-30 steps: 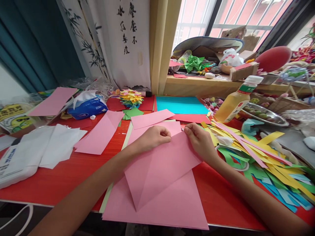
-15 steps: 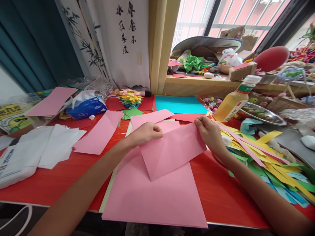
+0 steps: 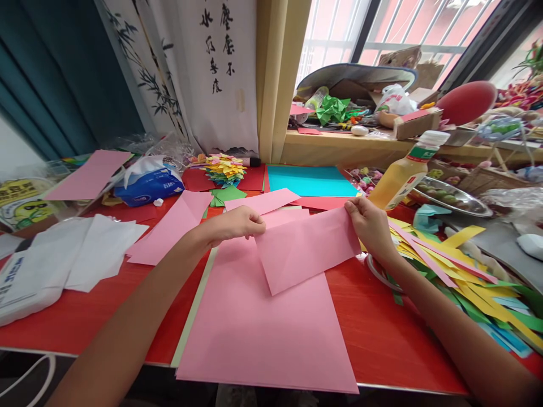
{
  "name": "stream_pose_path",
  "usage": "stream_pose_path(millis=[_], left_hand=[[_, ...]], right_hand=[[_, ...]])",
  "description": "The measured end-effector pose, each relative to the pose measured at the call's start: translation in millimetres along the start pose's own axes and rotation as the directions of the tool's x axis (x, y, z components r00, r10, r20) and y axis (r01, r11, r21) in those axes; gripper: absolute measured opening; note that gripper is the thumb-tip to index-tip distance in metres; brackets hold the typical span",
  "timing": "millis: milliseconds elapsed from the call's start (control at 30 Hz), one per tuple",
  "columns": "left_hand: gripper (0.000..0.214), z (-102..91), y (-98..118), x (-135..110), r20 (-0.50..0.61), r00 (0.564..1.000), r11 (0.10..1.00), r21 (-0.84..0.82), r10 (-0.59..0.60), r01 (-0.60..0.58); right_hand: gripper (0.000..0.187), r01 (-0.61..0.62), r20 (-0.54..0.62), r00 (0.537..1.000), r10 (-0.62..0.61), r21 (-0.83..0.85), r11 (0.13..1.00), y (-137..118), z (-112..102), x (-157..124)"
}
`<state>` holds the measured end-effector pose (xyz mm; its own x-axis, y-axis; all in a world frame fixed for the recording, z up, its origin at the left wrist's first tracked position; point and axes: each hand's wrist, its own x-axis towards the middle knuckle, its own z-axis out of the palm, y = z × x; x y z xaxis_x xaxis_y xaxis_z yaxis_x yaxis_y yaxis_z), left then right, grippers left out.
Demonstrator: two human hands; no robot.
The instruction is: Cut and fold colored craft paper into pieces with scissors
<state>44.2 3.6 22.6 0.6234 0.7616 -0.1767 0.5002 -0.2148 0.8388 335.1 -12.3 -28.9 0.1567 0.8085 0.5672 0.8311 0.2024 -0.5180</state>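
Observation:
Both my hands hold a folded pink paper [image 3: 305, 249] just above the red table [image 3: 377, 333]. My left hand [image 3: 237, 223] pinches its upper left corner with closed fingers. My right hand [image 3: 370, 225] grips its upper right corner, fingers closed. Under it lies a large pink sheet [image 3: 258, 333] that reaches the table's near edge. More pink pieces [image 3: 169, 232] lie to the left and behind my hands.
Coloured paper strips [image 3: 458, 265] pile up at the right, beside a bottle of yellow liquid [image 3: 403, 175] and a metal bowl [image 3: 453, 198]. A cyan sheet [image 3: 311, 181], a small stack of folded papers [image 3: 224, 167], a tissue pack [image 3: 148, 183] and white papers [image 3: 85, 254] lie further back and left.
My hands have lifted the folded pink paper off the large sheet and carried it up and away from me, moving apart along its top edge.

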Motion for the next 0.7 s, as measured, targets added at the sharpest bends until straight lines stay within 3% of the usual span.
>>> stream_pose_path(millis=[133,233,300,400,533,700], left_hand=[[0.01,-12.7,-2.8,-7.6,0.002,0.998,0.99,0.127,-0.068,0.067],[0.013,-21.5,-11.4,-6.4,-0.137,0.977,0.936,0.292,-0.162,0.196],[0.009,-22.3,-16.7,-1.8,-0.252,0.957,0.907,0.355,-0.142,0.228],[0.008,-10.7,-17.5,6.1,-0.317,0.948,0.914,0.389,0.018,0.113],[0.013,23.6,-4.6,11.3,-0.318,0.919,0.927,0.358,0.235,-0.114],[0.014,56.9,5.9,12.7,-0.313,0.89,0.928,0.276,0.332,-0.249]], right_hand=[[0.023,0.004,0.011,1.0,-0.003,-0.044,0.999,9.1,-1.4,2.8],[0.025,-0.011,-0.003,1.0,0.011,-0.05,0.999,16.3,-2.2,5.1],[0.026,-0.025,0.006,1.0,0.025,-0.025,0.999,15.2,-0.4,4.4],[0.027,-0.043,0.083,0.996,0.038,0.058,0.997,-0.1,7.2,-3.7],[0.027,-0.044,0.226,0.974,0.006,0.163,0.986,-34.3,18.8,-25.0],[0.023,-0.024,0.32,0.945,-0.066,0.27,0.963,-63.6,22.3,-46.8]])
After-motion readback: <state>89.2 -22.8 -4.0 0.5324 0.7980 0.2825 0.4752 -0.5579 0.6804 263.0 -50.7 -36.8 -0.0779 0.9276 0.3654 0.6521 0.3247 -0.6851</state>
